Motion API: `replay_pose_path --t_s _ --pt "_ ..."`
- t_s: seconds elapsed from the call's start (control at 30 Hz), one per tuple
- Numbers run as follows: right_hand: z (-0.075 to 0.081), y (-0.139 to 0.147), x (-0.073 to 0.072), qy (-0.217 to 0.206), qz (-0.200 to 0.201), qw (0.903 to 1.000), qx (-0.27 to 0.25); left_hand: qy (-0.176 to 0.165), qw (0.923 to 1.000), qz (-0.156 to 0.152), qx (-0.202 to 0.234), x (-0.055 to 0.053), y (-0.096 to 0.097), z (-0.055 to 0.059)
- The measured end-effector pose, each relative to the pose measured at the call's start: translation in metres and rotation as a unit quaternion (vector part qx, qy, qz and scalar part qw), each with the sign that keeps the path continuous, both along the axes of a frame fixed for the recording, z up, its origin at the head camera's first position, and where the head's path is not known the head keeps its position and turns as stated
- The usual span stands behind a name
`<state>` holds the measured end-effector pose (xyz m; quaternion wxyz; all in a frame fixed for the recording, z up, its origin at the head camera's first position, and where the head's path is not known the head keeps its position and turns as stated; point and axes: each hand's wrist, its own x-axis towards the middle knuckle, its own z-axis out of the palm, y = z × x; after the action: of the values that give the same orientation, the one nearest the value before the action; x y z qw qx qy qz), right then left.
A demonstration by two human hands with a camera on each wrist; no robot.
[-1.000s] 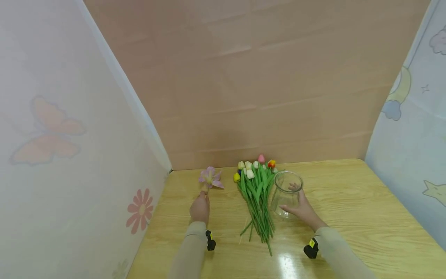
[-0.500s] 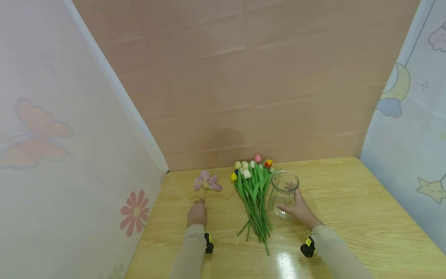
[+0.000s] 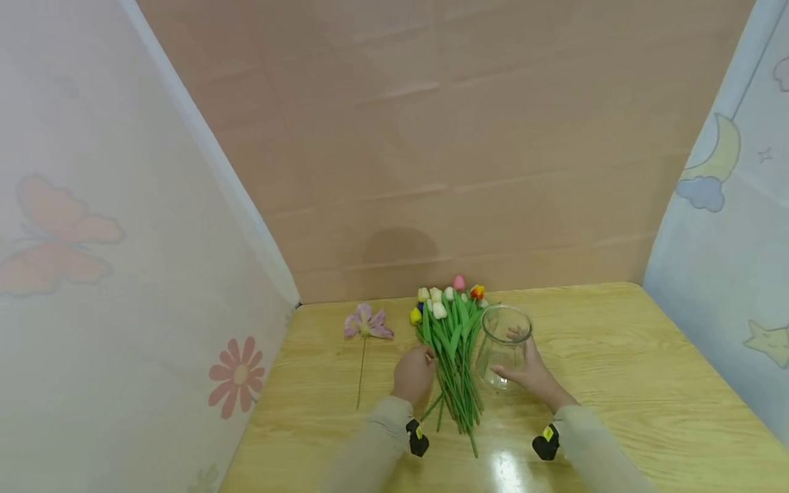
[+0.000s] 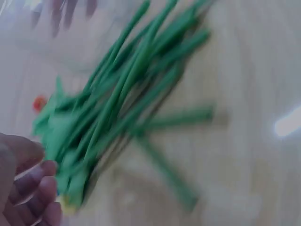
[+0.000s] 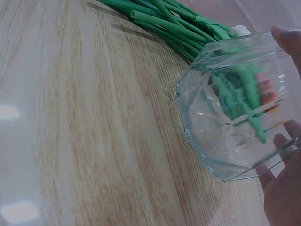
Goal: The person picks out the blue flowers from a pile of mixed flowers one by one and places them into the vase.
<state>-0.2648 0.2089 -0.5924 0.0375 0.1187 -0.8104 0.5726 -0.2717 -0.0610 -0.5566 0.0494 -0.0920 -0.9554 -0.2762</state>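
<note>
Clock set on the tulips, 12 = away from the person. Nearest: beige left sleeve (image 3: 370, 445) in from about 7, beige right sleeve (image 3: 594, 445) from about 4, each with a small black wrist camera at the cuff.

Bunch of tulips (image 3: 454, 383) lies on the bench (image 3: 616, 363), cut ends toward 6, a couple of stems splayed out toward 7. Left hand (image 3: 414, 373) at 8, right up against the leafy side. Left grip: fingers loosely curled next to the leaves — left wrist view is blurred, so can't tell if they pinch one.

Right hand (image 3: 535, 375) just past 3, wrapped on the glass vase (image 3: 498, 349). Right grip: holding the vase, thumb on the near side, fingertips round the far side. Vase sits just beside the stems at 3, mouth up; some green shows through its glass in the right wrist view.

Lilac flower (image 3: 368, 323) lies flat between 9 and 10, apart from the bunch, thin stem pointing back toward 6.

Tulip heads at 12: white, cream, yellow, pink, red-orange, one dark blue partly hidden.

Beyond — brown backdrop (image 3: 401, 137), printed panels either side.
</note>
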Motion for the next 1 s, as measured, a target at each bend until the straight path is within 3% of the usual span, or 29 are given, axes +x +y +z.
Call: replay_pose_path --t_s 0.13,0.23,0.4,0.57,0.73,0.9,1.0 --pt "-0.002 -0.003 0.002 -0.001 -0.002 1.0000 -0.006 -0.035 0.9991 -0.019 -0.014 0.010 0.021 -0.016" --pt "-0.005 -0.005 0.004 -0.005 -0.004 0.9999 -0.009 -0.042 0.9988 -0.013 -0.018 0.014 0.029 -0.028" --pt "-0.008 -0.008 0.005 -0.012 -0.004 0.9998 -0.013 -0.058 0.9983 0.008 -0.009 0.015 0.035 -0.037" --pt "-0.008 -0.008 0.004 -0.016 -0.007 0.9998 -0.012 -0.072 0.9972 0.018 0.008 0.013 0.042 -0.037" --pt "-0.007 -0.005 0.001 -0.006 -0.007 0.9999 -0.008 -0.082 0.9942 0.032 0.061 0.010 0.045 -0.034" --pt "-0.007 -0.002 -0.002 -0.003 -0.006 0.9999 -0.010 -0.107 0.9859 0.048 0.119 0.006 0.046 -0.033" --pt "-0.006 -0.001 -0.003 -0.001 -0.008 0.9999 -0.014 -0.105 0.9812 0.050 0.154 0.006 0.048 -0.029"
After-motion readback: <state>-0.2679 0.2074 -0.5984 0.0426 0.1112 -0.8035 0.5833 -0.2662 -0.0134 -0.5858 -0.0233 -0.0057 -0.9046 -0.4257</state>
